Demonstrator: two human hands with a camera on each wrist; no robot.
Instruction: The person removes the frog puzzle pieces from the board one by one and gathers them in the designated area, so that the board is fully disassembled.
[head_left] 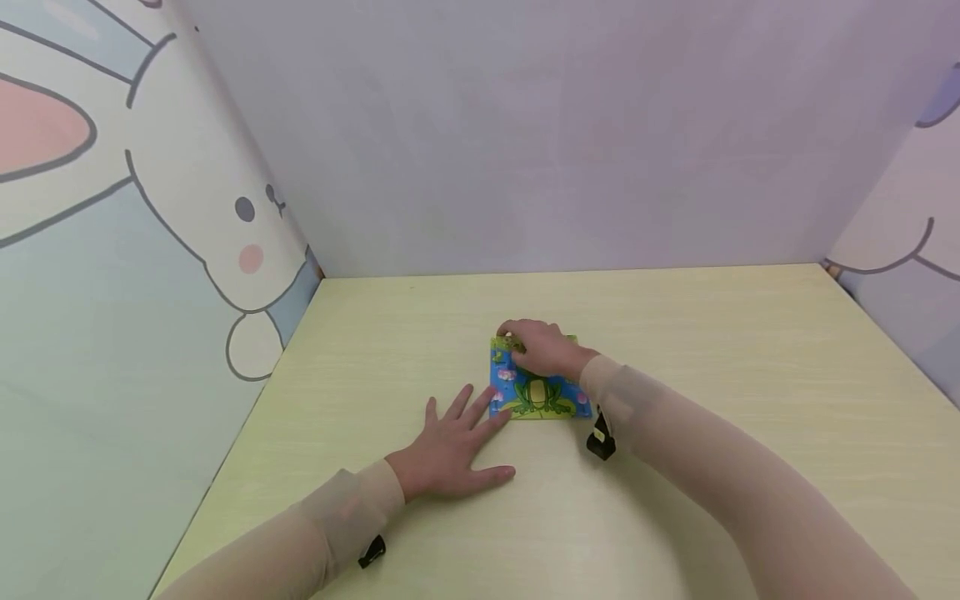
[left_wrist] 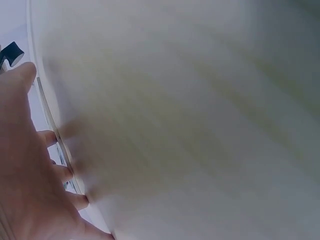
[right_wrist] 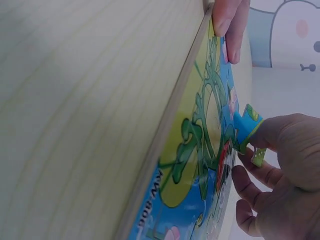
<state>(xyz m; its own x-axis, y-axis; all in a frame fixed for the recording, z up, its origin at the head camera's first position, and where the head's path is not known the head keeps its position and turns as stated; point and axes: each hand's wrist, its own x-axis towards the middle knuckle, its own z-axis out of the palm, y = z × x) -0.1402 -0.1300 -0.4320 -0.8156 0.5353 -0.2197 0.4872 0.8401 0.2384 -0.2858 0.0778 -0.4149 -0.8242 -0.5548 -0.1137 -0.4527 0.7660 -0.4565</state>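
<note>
A flat frog jigsaw puzzle board [head_left: 542,398] lies on the table, blue with a green frog and pink flowers. My right hand [head_left: 546,347] is over its upper part and hides some of the picture. In the right wrist view, its thumb and fingers pinch a blue and green puzzle piece [right_wrist: 246,125], tilted up above the board. My left hand [head_left: 453,450] is spread flat on the table, fingertips at the board's left edge. Two of its fingers [right_wrist: 226,20] press on the board's corner in the right wrist view. The left wrist view shows mostly tabletop beside the left palm.
The pale wooden table [head_left: 375,333] runs back to a plain lilac wall [head_left: 555,150]. A side panel with a cartoon rabbit [head_left: 202,192] stands at the left, and another printed panel [head_left: 900,217] at the right. Black wrist cameras [head_left: 600,439] hang under both forearms.
</note>
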